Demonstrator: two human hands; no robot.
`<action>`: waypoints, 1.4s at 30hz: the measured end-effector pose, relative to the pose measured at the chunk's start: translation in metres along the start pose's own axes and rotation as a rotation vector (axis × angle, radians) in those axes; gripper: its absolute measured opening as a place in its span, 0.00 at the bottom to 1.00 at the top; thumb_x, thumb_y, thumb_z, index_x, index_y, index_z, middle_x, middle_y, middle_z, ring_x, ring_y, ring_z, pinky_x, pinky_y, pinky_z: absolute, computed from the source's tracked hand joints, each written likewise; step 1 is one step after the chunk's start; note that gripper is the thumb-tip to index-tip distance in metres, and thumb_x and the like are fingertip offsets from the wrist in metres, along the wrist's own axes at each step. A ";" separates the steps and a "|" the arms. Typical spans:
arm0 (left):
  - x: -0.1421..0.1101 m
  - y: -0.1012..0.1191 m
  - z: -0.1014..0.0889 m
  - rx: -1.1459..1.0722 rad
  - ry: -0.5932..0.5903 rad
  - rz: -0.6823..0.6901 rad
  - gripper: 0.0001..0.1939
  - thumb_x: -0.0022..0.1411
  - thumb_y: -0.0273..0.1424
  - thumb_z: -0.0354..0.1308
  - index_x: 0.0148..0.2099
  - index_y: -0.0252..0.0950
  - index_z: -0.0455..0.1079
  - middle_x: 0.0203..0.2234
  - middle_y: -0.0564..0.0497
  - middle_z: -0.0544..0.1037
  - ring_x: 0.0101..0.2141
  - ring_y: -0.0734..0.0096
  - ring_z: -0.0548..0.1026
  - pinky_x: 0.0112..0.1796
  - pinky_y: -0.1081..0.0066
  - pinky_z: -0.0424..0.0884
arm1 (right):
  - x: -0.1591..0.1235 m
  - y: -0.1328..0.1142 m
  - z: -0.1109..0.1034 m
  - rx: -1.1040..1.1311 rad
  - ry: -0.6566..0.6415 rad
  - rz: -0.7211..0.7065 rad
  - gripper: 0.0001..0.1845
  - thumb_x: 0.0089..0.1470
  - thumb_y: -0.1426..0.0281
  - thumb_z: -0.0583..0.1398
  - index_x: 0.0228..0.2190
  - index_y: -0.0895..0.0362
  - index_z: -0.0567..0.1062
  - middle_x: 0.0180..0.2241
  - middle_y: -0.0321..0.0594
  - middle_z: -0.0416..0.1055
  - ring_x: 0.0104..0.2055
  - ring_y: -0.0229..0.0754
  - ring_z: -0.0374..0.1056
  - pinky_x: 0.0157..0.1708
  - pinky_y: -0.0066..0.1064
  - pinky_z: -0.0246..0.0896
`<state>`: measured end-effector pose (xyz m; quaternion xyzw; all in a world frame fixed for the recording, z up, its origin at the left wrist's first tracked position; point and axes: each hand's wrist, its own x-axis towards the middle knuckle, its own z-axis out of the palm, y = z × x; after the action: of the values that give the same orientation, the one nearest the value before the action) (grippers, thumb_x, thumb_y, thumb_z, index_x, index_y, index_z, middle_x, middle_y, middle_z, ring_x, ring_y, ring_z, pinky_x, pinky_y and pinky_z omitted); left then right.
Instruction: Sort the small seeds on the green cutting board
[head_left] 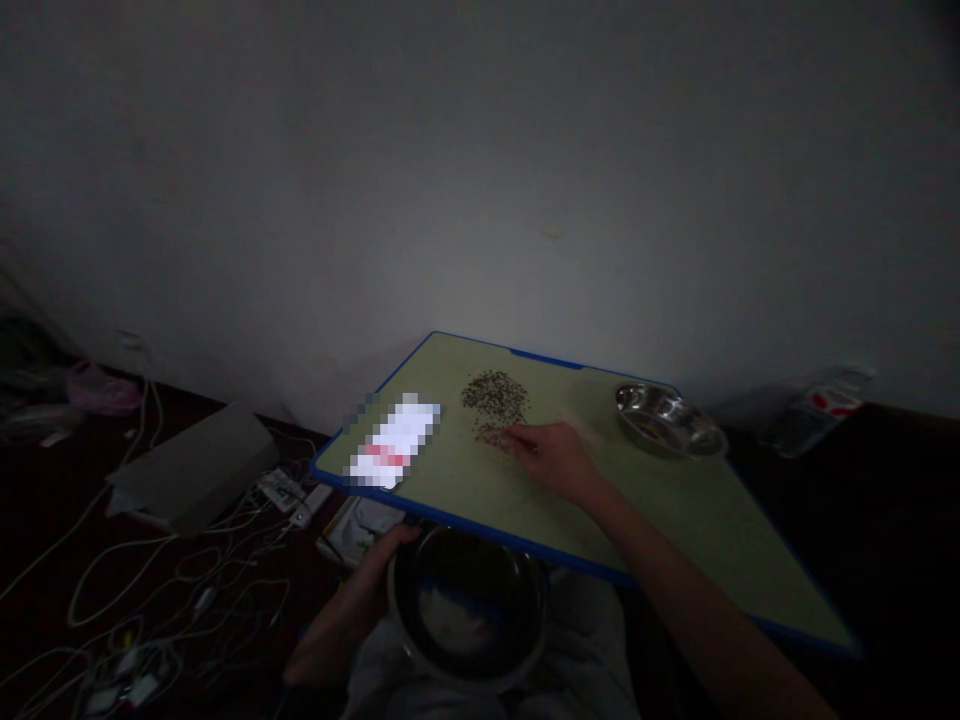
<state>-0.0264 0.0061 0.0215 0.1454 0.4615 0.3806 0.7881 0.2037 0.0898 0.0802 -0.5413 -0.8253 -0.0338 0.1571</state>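
Observation:
A loose pile of small dark and pale grains, like mixed beans or seeds [491, 393], lies on a pale green tabletop [480, 490] with a blue edge. My right hand [555, 458] reaches over the table to the near side of the pile. Its fingers are pinched together among the nearest grains; anything between them is too small to make out. Below the table edge, my left hand [386, 560] grips the left rim of a round, dark-looking bowl [517, 665] on my lap. Something whitish shows at the bottom of the bowl.
A shiny steel basin [671, 420] stands at the table's right back, and a phone [396, 445] with a lit, blurred screen lies at the left. Tangled cables [202, 600] and a grey box [199, 465] cover the floor at left. A plastic bottle [814, 412] is beyond the right edge.

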 end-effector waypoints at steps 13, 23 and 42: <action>-0.004 -0.002 0.000 0.018 -0.047 0.045 0.11 0.45 0.39 0.60 0.29 0.38 0.74 0.24 0.51 0.80 0.39 0.55 0.75 0.44 0.61 0.65 | -0.006 -0.001 0.000 0.117 -0.007 -0.013 0.16 0.55 0.68 0.51 0.41 0.53 0.76 0.32 0.39 0.77 0.27 0.37 0.69 0.26 0.24 0.54; 0.000 0.001 -0.001 -0.005 -0.039 -0.029 0.11 0.47 0.37 0.59 0.31 0.36 0.74 0.26 0.50 0.81 0.42 0.55 0.74 0.46 0.60 0.64 | -0.007 0.001 0.001 0.128 0.000 -0.083 0.15 0.55 0.68 0.52 0.40 0.52 0.76 0.29 0.37 0.76 0.26 0.35 0.68 0.26 0.23 0.53; -0.010 0.003 0.006 0.019 -0.051 0.065 0.10 0.45 0.39 0.59 0.27 0.37 0.74 0.27 0.48 0.80 0.44 0.54 0.72 0.47 0.61 0.61 | -0.029 -0.006 -0.004 0.142 -0.034 -0.178 0.16 0.55 0.72 0.52 0.42 0.51 0.74 0.34 0.36 0.76 0.32 0.36 0.71 0.33 0.25 0.60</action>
<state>-0.0262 0.0017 0.0328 0.1776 0.4398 0.3979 0.7853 0.2095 0.0603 0.0760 -0.4538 -0.8731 0.0199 0.1774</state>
